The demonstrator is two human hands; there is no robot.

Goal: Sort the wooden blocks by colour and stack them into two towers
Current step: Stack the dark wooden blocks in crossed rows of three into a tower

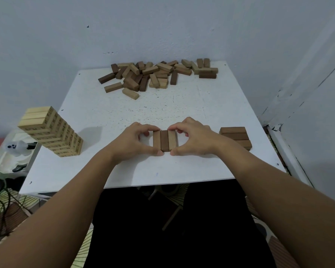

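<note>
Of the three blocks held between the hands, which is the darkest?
The middle block: it is dark brown, while the block on each side of it is a paler tan.

white bench point(191, 105) against pale wall point(162, 26) | small white ghost-like figure point(14, 147) on low surface left of bench | dark green cables point(2, 202) on patterned floor point(0, 209) lower left
</note>
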